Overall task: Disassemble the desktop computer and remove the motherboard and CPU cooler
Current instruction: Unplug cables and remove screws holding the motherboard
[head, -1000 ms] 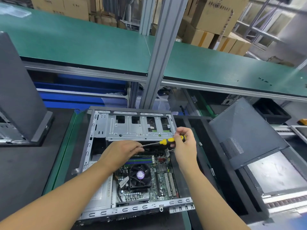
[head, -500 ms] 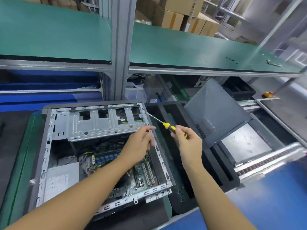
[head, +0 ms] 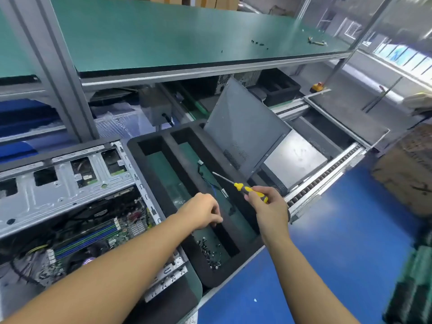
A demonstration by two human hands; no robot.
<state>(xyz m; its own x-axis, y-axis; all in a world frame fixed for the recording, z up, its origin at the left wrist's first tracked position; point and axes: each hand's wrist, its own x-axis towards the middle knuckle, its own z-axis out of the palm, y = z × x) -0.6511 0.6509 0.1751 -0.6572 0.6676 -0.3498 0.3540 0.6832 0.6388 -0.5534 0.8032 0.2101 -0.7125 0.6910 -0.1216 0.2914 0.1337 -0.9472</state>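
Note:
The open desktop case (head: 70,183) lies on its side at the left, its silver drive cage above the motherboard (head: 117,235). The CPU cooler (head: 80,259) shows only in part beside my left forearm. My left hand (head: 201,213) hovers over the black foam tray (head: 149,174), just above a pile of several screws (head: 210,251), with its fingertips pinched on what looks like a small dark screw. My right hand (head: 271,211) is over the tray's right rim, gripping the yellow-and-black screwdriver (head: 251,190), whose tip points up and to the left.
A loose cable (head: 210,183) lies in the tray. A grey side panel (head: 243,127) leans behind the tray, beside a roller conveyor (head: 327,174). A green shelf (head: 187,31) on an aluminium post (head: 63,78) overhangs the bench. Blue floor lies to the right.
Both hands have left the case and moved right over the foam tray. My left hand went from the case's edge to above the screw pile, and my view has swung right.

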